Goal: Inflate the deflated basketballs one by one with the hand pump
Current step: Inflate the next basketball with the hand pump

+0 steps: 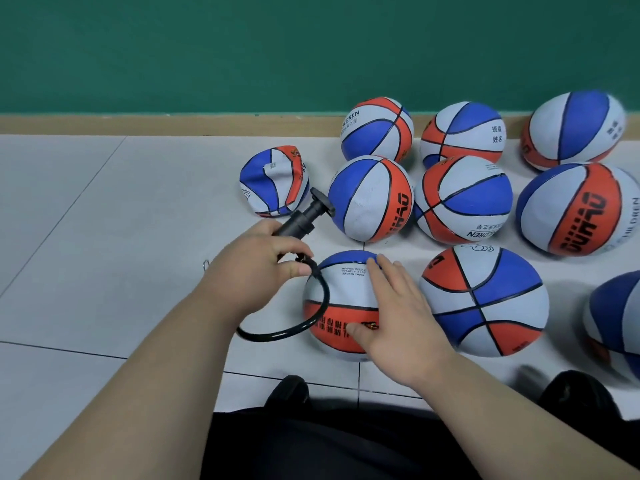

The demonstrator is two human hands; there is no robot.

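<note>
The left hand (258,263) curls round the black plastic hand pump (304,216), hiding its lower barrel. The right hand (398,313) lies straight-fingered on the nearest blue, white and orange rubber basketball (343,282), well short of the grey tiled floor's (104,237) wall edge. The thumb half hides the black hose's (323,303) tip.

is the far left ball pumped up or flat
Flat: the far-left ball is caved in and creased, while the neighbouring ball beside it is round.
</note>
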